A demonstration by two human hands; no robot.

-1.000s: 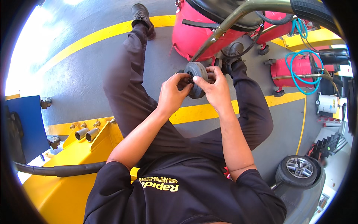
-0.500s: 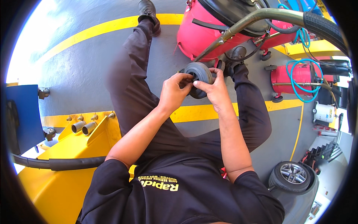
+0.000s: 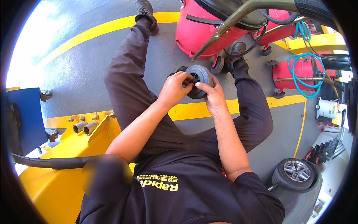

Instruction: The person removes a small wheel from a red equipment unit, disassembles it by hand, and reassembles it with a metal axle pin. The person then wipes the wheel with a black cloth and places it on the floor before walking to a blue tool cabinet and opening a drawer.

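Between my legs, above the floor, I hold a small grey rubber wheel (image 3: 201, 74) with a dark hub. My right hand (image 3: 213, 93) is closed round its right and near side, thumb lying toward the hub. My left hand (image 3: 175, 89) is closed in a pinch at the hub's left side; the small dark part between its fingertips is too hidden to name. Behind that hand a bit of something black shows. Just beyond the wheel stands a red drum-shaped tank (image 3: 201, 33) with a dark top and a bent metal handle.
To my left are a yellow steel frame (image 3: 56, 164) with two short pipes and a blue panel (image 3: 24, 119) on casters. On the right, another red tank (image 3: 298, 74) carries a coiled teal hose. A car wheel (image 3: 294, 173) lies at the lower right.
The view has shifted slightly. My left fingers have moved a little at the hub, and my right fingers sit lower round the wheel. The wheel stays in my hands.
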